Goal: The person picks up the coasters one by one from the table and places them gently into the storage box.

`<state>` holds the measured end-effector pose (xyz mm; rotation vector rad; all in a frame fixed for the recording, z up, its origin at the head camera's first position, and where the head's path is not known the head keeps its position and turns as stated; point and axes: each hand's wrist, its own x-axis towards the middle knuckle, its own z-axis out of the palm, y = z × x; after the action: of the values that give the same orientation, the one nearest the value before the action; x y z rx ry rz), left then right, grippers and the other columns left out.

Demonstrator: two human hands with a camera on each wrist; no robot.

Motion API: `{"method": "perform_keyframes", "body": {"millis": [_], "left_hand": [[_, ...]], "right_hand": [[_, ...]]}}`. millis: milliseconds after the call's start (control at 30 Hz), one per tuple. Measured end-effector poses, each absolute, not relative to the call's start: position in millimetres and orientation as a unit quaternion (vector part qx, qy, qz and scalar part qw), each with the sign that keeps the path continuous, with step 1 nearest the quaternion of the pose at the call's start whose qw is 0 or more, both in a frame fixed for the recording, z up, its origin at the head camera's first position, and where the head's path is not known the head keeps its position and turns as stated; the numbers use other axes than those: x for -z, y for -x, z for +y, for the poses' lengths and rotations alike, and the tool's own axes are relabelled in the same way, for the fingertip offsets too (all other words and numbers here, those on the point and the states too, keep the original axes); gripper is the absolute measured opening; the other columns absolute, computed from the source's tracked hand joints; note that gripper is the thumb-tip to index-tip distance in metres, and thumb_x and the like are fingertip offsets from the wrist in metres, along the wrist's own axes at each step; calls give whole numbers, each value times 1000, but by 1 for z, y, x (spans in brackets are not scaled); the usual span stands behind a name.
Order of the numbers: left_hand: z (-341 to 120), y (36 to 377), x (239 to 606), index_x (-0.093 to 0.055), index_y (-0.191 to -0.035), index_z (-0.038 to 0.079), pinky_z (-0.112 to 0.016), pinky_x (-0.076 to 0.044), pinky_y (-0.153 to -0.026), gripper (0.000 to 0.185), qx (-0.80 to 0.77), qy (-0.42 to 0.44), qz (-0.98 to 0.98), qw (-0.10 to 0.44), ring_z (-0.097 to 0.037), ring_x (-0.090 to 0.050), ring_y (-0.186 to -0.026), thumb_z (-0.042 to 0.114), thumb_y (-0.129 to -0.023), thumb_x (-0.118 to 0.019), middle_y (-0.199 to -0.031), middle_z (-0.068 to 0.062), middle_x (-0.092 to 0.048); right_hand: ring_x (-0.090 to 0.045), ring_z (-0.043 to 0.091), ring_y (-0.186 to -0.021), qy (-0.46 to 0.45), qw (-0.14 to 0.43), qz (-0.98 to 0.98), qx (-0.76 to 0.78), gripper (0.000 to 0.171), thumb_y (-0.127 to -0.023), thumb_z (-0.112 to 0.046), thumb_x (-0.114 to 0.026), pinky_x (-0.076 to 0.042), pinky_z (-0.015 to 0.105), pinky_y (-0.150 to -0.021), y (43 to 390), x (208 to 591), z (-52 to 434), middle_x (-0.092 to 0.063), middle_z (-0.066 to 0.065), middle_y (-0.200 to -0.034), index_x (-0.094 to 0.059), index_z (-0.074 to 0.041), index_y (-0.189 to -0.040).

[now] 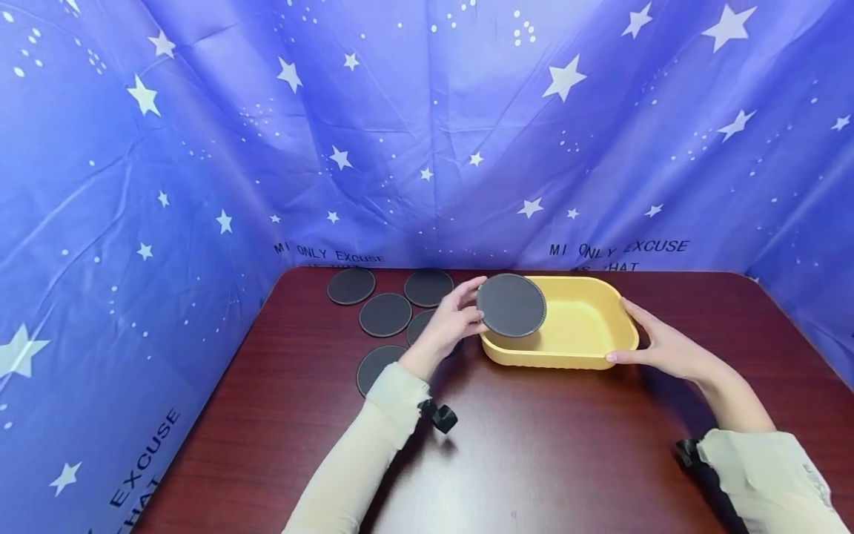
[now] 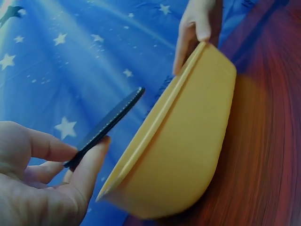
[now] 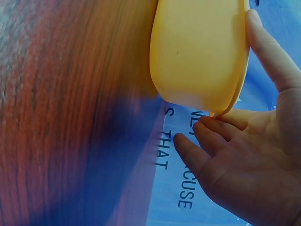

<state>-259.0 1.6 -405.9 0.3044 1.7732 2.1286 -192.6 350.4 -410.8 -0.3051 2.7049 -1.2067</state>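
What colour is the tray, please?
The tray is plain yellow; the head view shows it best.

Coasters (image 1: 385,314) crowd left; tray (image 1: 587,348) blocks centre.

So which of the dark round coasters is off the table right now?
The coaster pinched in the left hand, held tilted over the left rim of the yellow tray. The other coasters lie flat on the table, left of the tray.

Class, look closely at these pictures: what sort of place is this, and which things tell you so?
Probably a staged tabletop recording booth, not a lived-in room: a star-printed blue cloth backdrop walls in a bare wooden table, with only dark round coasters and a yellow tray.
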Motion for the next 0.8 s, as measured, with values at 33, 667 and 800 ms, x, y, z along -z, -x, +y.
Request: {"method": "perform_keyframes", "body": {"millis": [33,667,800], "left_hand": [[9,259,407,-43,-150,10,-24,-61,-74,69,-750,-108,628,179,-13,-61,-91,-19,-88,-43,-140,-22,-51],[108,261,416,-59,-138,10,-38,-64,-72,66,-679,-32,717,154,-33,-71,-91,-23,-82,-49,-120,-15,-63],[117,263,419,-60,-136,10,-40,-64,-73,63,-664,-31,729,162,-32,-71,-91,-22,-83,-49,-119,-16,-65]], "right_hand": [[-10,52,-146,103,78,906,402,113,-82,-23,-80,-10,72,-117,191,412,351,-8,33,-162,-1,2,-158],[-9,49,-148,103,70,909,398,111,-84,-24,-79,-6,45,-125,190,415,352,-9,32,-163,-2,3,-158],[-9,49,-148,106,68,910,395,110,-83,-25,-79,-7,41,-125,190,414,353,-9,32,-163,-3,4,-158]]}}
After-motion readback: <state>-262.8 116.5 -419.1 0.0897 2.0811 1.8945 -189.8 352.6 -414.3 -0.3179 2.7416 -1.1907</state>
